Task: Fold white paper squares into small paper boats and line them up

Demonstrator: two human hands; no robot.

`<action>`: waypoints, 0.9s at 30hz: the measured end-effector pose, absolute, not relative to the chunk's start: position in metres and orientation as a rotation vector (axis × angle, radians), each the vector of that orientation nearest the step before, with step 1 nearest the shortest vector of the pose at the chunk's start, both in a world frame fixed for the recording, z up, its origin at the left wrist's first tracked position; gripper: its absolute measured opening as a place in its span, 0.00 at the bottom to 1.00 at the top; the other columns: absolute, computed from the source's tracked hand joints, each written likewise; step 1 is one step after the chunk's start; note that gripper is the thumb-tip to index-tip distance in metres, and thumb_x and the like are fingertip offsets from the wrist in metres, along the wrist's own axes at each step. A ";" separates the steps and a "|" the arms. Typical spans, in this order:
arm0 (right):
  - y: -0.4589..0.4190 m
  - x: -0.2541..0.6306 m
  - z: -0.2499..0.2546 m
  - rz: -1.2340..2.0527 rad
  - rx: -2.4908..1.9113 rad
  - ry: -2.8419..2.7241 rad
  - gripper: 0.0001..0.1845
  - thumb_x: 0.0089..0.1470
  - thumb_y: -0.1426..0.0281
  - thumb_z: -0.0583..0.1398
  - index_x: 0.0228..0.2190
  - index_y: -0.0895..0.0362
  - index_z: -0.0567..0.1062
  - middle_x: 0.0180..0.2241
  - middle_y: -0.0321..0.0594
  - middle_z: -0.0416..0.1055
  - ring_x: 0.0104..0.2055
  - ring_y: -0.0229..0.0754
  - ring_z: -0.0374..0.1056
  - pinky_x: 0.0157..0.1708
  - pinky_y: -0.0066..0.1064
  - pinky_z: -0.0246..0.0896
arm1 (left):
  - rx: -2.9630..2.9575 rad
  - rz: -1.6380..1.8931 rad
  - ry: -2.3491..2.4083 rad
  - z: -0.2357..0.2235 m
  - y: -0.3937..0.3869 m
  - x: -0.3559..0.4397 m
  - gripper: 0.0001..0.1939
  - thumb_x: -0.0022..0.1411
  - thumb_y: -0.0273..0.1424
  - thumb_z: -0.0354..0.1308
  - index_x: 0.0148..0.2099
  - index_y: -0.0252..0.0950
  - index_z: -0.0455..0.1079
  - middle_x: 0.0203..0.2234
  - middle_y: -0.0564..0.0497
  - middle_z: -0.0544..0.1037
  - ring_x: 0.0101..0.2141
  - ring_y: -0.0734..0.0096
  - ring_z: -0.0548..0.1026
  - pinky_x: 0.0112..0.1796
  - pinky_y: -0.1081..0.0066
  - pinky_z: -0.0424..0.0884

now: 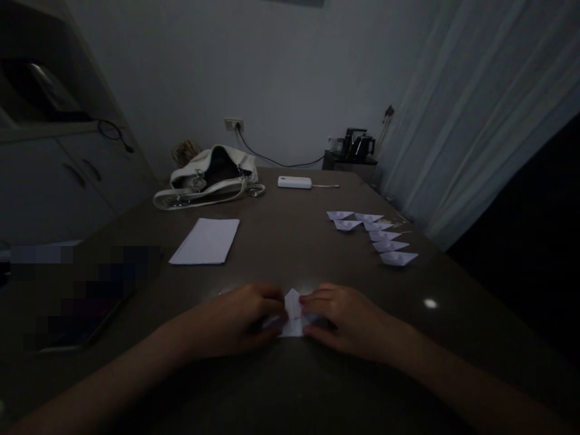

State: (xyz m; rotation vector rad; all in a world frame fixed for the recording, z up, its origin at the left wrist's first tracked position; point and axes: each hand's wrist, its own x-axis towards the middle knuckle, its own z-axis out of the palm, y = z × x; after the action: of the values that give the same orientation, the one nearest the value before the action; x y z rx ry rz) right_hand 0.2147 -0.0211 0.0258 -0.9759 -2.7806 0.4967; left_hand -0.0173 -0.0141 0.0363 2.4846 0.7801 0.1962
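A small folded sheet of white paper (293, 314) lies on the table close to me, its pointed top facing away. My left hand (251, 317) grips its left side with curled fingers, covering that edge. On the opposite side, my right hand (342, 317) has its thumb and fingers closed on the right part of the paper. Several folded paper boats (390, 246) stand in a slanting group further off to the right. Beyond my left hand rests a stack of white paper sheets (206, 241).
A white handbag (212, 175) sits at the table's far left. Near the far edge lies a white power bank (294, 182) with a short cable. A black kettle (364, 146) stands on a low cabinet behind. Pale curtains (453, 121) hang to the right of the brown table (281, 241).
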 end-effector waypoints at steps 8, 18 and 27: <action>-0.026 0.207 0.023 0.389 -1.035 -2.768 0.12 0.54 0.64 0.59 0.38 0.59 0.75 0.37 0.45 0.74 0.41 0.44 0.67 0.40 0.33 0.60 | 2.516 0.212 0.832 0.030 -0.016 -0.014 0.07 0.59 0.28 0.55 0.42 0.36 0.69 0.39 0.49 0.71 0.36 0.70 0.71 0.35 0.75 0.65; -0.024 0.207 0.026 0.389 -1.065 -2.777 0.11 0.53 0.66 0.60 0.38 0.58 0.74 0.36 0.44 0.74 0.40 0.43 0.68 0.39 0.32 0.61 | 2.493 0.189 0.832 0.032 -0.015 -0.015 0.08 0.58 0.27 0.57 0.42 0.37 0.69 0.40 0.51 0.70 0.36 0.71 0.70 0.35 0.75 0.65; -0.029 0.204 0.027 0.177 -1.058 -2.866 0.15 0.55 0.64 0.57 0.41 0.60 0.73 0.38 0.46 0.74 0.39 0.46 0.70 0.36 0.34 0.63 | 2.530 0.197 0.838 0.029 -0.015 -0.015 0.07 0.58 0.28 0.56 0.40 0.36 0.69 0.38 0.50 0.71 0.34 0.71 0.70 0.34 0.75 0.65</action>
State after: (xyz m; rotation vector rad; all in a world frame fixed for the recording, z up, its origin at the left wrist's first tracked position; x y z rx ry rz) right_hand 0.2040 -0.0288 0.0270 -1.0581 -2.8662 0.1767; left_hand -0.0147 -0.0151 0.0294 2.5296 0.8385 0.1973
